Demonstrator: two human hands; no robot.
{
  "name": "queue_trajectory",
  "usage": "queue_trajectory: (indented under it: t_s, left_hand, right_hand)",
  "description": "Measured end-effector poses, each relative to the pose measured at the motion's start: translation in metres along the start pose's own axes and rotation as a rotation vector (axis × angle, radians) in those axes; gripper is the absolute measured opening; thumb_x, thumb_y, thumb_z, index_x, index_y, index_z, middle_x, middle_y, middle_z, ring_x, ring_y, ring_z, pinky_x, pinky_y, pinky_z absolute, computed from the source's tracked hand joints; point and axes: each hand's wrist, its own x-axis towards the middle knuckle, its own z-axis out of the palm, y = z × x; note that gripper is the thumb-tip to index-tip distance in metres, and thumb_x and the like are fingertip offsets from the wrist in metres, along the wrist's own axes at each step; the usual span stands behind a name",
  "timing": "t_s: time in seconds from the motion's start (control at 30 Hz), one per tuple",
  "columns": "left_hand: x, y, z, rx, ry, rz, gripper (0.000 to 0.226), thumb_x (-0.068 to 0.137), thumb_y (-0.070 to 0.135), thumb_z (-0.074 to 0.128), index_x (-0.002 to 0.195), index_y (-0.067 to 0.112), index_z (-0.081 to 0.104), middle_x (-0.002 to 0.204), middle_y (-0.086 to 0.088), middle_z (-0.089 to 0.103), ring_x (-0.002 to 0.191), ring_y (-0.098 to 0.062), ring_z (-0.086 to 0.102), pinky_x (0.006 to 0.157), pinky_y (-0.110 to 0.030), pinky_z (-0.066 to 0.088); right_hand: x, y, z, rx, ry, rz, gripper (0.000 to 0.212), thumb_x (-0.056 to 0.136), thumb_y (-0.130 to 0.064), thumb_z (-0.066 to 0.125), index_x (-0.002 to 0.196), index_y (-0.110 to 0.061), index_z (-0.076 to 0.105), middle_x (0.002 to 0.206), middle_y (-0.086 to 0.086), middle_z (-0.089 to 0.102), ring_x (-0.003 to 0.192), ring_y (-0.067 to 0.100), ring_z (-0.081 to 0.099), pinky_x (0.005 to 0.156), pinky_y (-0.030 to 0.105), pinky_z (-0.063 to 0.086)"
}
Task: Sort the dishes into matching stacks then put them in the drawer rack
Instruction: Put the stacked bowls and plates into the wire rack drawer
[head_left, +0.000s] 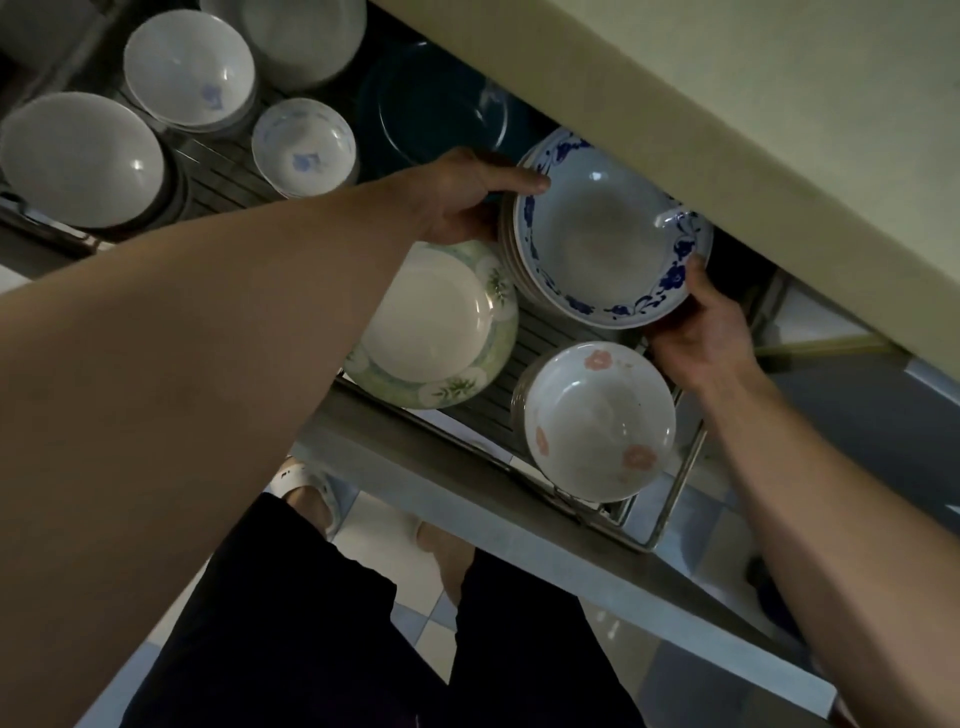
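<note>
**Almost finished: the blue-flowered stack goes into the rack**

Both hands hold one stack of blue-flowered plates (597, 234) in the middle of the frame, a little right of centre, under the edge of the counter (727, 130). The left hand (462, 200) grips the left side of the stack, with the thumb lying over the top rim and the other fingers curled under it. The right hand (701, 332) grips the lower right side, the thumb on the rim and the fingers hidden below. Whether the stack already rests on the drawer rack (550, 332) or hangs just above it, I cannot tell.

Much of the sorting seems done. Already in the rack are a stack of green-rimmed plates (436, 322) just below the left hand, a stack of pink-flowered bowls (597, 421) at lower centre-right, a small blue-patterned bowl (304, 145), two stacks of white bowls (83, 156) (187, 67) in the upper left, one more pale stack (306, 36) at the top edge, and a dark teal plate (441, 104) at upper centre.

What is left, in my judgement, is to set this stack down in the free place between the teal plate and the pink-flowered bowls, then release it. If other dishes wait outside the frame, the picture does not show them.
</note>
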Motion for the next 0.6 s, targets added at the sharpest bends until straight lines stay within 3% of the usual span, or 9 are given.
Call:
queue_trajectory:
  t_s: [0.1,0.27,0.43,0.6]
  left_hand:
    - [0.001,-0.001,-0.002,-0.028,-0.009,-0.008,0.076,0.065,0.012,0.088,0.133,-0.004,0.058,0.126,-0.021,0.068,0.112,-0.036,0.069,0.092,-0.048,0.058]
    - [-0.001,-0.003,-0.005,-0.012,-0.062,-0.018,0.064,0.077,0.016,0.082,0.134,0.0,0.058,0.124,-0.016,0.071,0.115,-0.03,0.069,0.1,-0.041,0.055]
    - [-0.012,0.0,-0.008,0.161,-0.125,-0.031,0.072,0.07,0.017,0.082,0.136,0.005,0.057,0.125,-0.011,0.071,0.117,-0.021,0.068,0.096,-0.028,0.056]
    - [-0.009,-0.005,-0.005,0.175,-0.081,0.007,0.072,0.068,0.019,0.082,0.135,0.004,0.058,0.124,-0.01,0.071,0.112,-0.018,0.07,0.091,-0.026,0.057]
  right_hand:
    - [0.003,-0.001,-0.001,-0.003,-0.008,-0.001,0.045,0.103,-0.024,0.056,0.144,-0.006,0.053,0.141,0.017,0.061,0.131,0.034,0.057,0.111,0.049,0.046]
    - [0.002,-0.001,-0.004,-0.005,-0.051,0.04,0.047,0.1,-0.025,0.059,0.144,-0.007,0.052,0.138,0.017,0.063,0.128,0.033,0.06,0.107,0.048,0.05]
    - [-0.009,0.002,-0.009,-0.127,-0.09,0.191,0.065,0.086,-0.02,0.069,0.146,-0.006,0.05,0.13,0.018,0.067,0.115,0.033,0.068,0.093,0.043,0.058]
    - [-0.006,-0.001,-0.015,-0.203,-0.073,0.136,0.07,0.081,-0.013,0.071,0.147,-0.005,0.048,0.135,0.019,0.064,0.115,0.031,0.068,0.082,0.042,0.061]
